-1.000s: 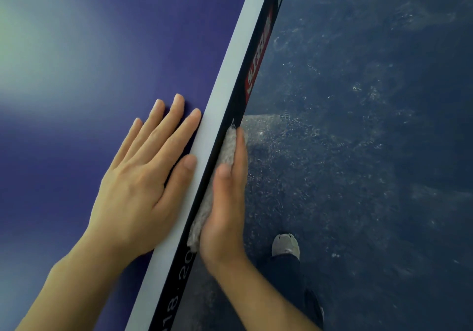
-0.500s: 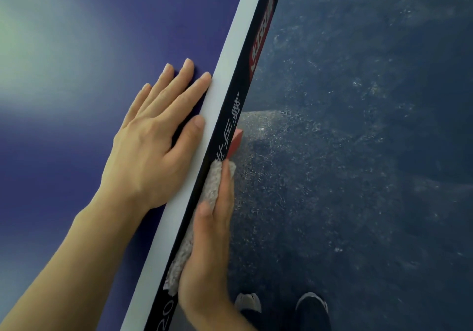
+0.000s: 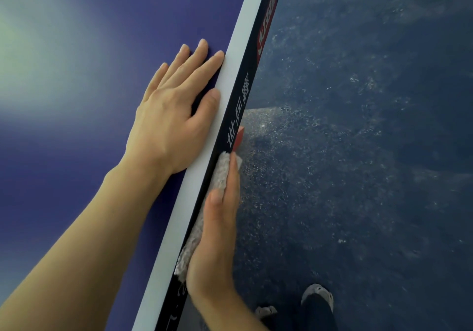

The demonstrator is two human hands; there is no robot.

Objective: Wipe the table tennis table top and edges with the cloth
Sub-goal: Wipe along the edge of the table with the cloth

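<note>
The blue table tennis table top (image 3: 89, 151) fills the left, bordered by a white line (image 3: 225, 95) and a black side edge (image 3: 240, 105) with white lettering. My left hand (image 3: 174, 115) lies flat on the top, fingers straight, thumb against the white line. My right hand (image 3: 217, 230) presses a grey fluffy cloth (image 3: 220, 174) flat against the black side edge, fingers straight along it. Most of the cloth is hidden under the palm.
A dark blue speckled floor (image 3: 358, 151) lies to the right of the table. My two shoes (image 3: 317, 295) show at the bottom right. A red label (image 3: 268, 10) sits on the edge further up, and a small red part (image 3: 240, 136) shows below the edge.
My right hand and cloth have slid back along the side edge toward me, uncovering the white lettering. My left hand has shifted forward on the top. My feet have moved.
</note>
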